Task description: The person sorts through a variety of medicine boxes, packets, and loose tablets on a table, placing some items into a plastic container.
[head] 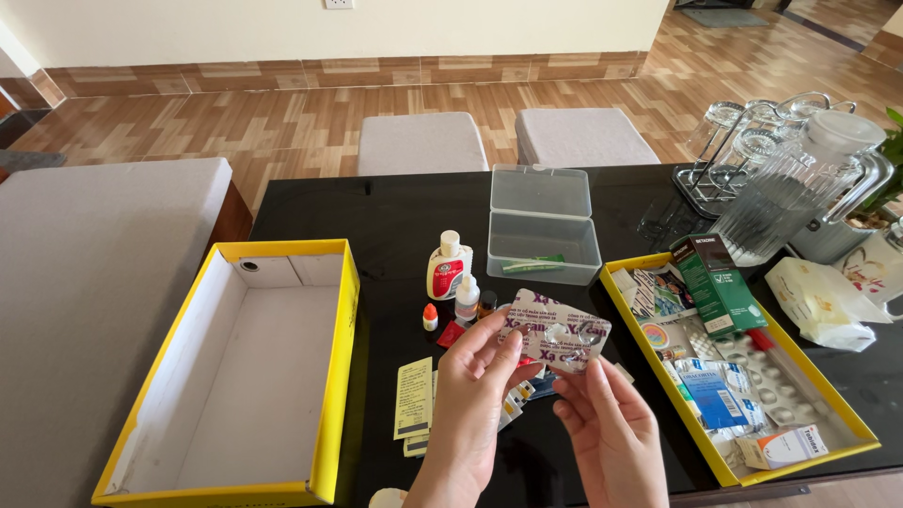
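Yellow tray holds medicine packets; yellow box is bare; both hands pinch a blister pack.

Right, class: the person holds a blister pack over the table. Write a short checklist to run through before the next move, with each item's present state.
1. Blister pack gripped by both left hand and right hand: ok.
2. Pills left in the pack: cannot tell.
3. Empty yellow box open: ok.
4. Clear plastic case lid up: ok.
5. Small bottles upright: ok.
6. Tray of medicines uncrowded: not ok.
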